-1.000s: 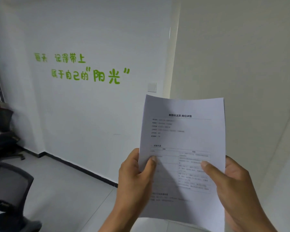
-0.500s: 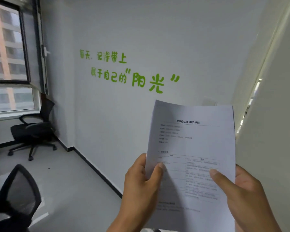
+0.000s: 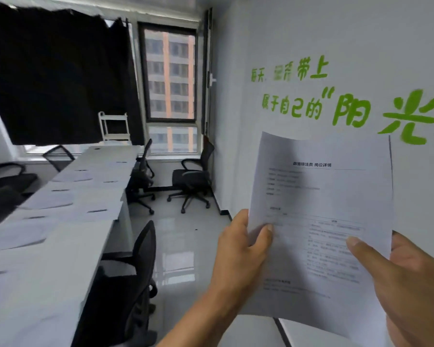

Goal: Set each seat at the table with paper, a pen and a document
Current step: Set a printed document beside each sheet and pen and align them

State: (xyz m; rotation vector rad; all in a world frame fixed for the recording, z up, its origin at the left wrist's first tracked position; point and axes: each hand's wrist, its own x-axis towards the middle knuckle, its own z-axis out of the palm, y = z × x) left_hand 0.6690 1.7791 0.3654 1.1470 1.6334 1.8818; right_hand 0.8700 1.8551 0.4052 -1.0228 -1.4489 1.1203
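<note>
Paper stack pinched by left hand and right hand, thumbs over the front. Risk: thin sheets cling; two may land at one seat.

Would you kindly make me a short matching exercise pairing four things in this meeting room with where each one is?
Things:
1. printed document
2. white table
3. green lettering
4. black curtain

Places:
A. on the wall to the right
B. over the left part of the window
C. held in the left hand and right hand
D. along the left, sheets lying on it

Pairs: 1-C, 2-D, 3-A, 4-B
</note>
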